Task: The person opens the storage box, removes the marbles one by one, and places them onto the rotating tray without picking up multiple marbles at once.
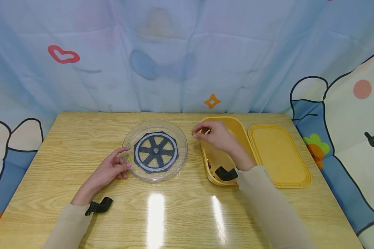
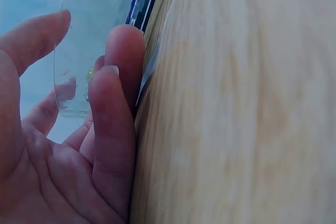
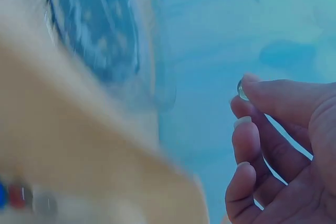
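My right hand point(image 1: 216, 136) pinches a small clear, yellowish-green glass marble point(image 3: 242, 90) between thumb and forefinger, above the left rim of a yellow plastic basket point(image 1: 250, 154). Several marbles point(image 1: 209, 166) lie at the basket's near left side, partly hidden by the forearm. On the table to the left stands a clear round dish point(image 1: 183, 152) with a dark six-spoked wheel shape point(image 1: 156, 150) in its middle. A few marbles point(image 1: 127, 158) sit along its left edge. There my left hand point(image 1: 112, 166) rests against the dish wall, fingers spread and loosely bent.
A yellow lid point(image 1: 277, 155) lies flat at the basket's right side. The wooden table point(image 1: 118, 221) ends at a blue patterned cloth point(image 1: 174, 69) behind. Both wrists carry a black camera strap point(image 1: 225, 173).
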### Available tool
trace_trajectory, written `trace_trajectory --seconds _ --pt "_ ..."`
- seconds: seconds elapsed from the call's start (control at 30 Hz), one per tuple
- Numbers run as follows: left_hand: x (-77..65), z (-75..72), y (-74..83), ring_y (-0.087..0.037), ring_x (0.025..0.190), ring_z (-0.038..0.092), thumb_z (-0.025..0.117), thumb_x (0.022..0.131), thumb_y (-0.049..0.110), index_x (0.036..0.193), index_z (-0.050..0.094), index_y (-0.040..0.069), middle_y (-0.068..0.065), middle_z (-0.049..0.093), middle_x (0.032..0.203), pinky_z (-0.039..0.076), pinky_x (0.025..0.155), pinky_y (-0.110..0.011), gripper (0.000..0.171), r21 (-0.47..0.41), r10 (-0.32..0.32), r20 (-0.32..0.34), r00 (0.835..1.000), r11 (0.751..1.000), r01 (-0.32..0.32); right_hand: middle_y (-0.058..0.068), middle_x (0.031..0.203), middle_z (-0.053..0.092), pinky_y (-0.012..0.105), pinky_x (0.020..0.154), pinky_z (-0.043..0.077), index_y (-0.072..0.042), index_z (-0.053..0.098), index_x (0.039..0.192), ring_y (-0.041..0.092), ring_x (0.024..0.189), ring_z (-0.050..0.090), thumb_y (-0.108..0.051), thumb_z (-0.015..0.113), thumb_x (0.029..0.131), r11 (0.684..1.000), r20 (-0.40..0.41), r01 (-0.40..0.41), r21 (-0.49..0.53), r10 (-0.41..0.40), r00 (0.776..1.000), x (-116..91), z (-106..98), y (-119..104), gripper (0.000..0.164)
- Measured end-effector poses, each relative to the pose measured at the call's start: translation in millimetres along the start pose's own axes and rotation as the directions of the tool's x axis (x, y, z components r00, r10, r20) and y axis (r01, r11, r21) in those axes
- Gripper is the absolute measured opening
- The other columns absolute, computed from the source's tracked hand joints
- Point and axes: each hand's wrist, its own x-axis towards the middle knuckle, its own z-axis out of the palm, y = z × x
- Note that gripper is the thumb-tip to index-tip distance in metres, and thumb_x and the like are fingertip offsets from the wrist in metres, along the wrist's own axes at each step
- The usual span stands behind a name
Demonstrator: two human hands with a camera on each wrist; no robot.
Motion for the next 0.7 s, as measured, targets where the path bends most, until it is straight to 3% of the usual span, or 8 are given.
trace_trajectory --seconds 0.2,0.5,0.7 --pt "-0.1 0.3 0.6 -0.027 0.069 0.066 0.066 0.099 0.018 0.153 0.034 0.015 -0.019 0.058 0.088 0.051 0.059 -0.031 0.063 -0.009 -0.003 -0.002 1.000 1.000 0.003 -0.001 0.095 0.069 0.033 0.065 0.047 -0.010 0.076 0.102 0.019 0.080 0.057 -0.009 0.074 0.091 0.999 0.053 0.022 0.044 -0.025 0.998 4.3 25.1 -21.0 0.011" --pt "-0.5 1.1 0.8 -0.026 0.069 0.065 0.065 0.099 0.018 0.154 0.033 0.014 -0.020 0.057 0.088 0.051 0.058 -0.031 0.064 -0.012 0.006 0.006 1.000 1.000 -0.006 -0.002 0.091 0.068 0.030 0.064 0.047 -0.010 0.075 0.103 0.016 0.077 0.057 -0.012 0.076 0.090 0.994 0.113 0.063 0.087 -0.072 0.991 6.9 65.4 -35.7 0.012" --pt "-0.2 1.1 0.1 -0.026 0.069 0.065 0.065 0.099 0.017 0.154 0.033 0.013 -0.020 0.057 0.088 0.051 0.058 -0.031 0.064 -0.016 0.011 0.008 1.000 1.000 -0.011 -0.003 0.090 0.067 0.027 0.061 0.045 -0.009 0.075 0.103 0.015 0.076 0.056 -0.014 0.076 0.090 0.992 0.135 0.072 0.099 -0.085 0.987 9.1 78.6 -41.0 0.013"
